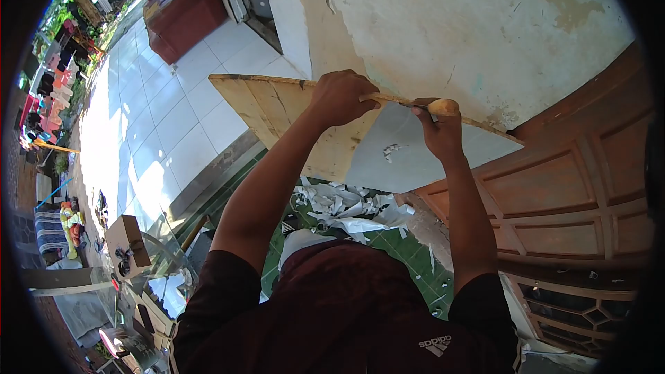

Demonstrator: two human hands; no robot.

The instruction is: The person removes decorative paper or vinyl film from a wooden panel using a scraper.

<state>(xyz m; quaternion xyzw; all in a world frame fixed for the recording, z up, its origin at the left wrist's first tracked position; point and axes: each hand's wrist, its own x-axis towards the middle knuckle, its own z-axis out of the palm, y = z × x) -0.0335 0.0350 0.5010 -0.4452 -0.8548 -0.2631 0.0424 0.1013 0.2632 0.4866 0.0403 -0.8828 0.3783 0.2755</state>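
A thin wooden board stands tilted in front of me, bare wood on its left part and covered by a smooth grey-white sheet on its right. My left hand is closed over the top edge, near the border between bare wood and sheet. Farther right along that edge, my right hand grips a tool with a rounded wooden handle; its working end lies against the edge, its kind unclear. A small pale torn patch shows on the sheet.
White torn strips lie heaped on the green tiled floor below the board. A worn wall rises ahead, with a panelled wooden door at right. Leftward are a raised white-tiled floor, a red sofa and a cardboard box.
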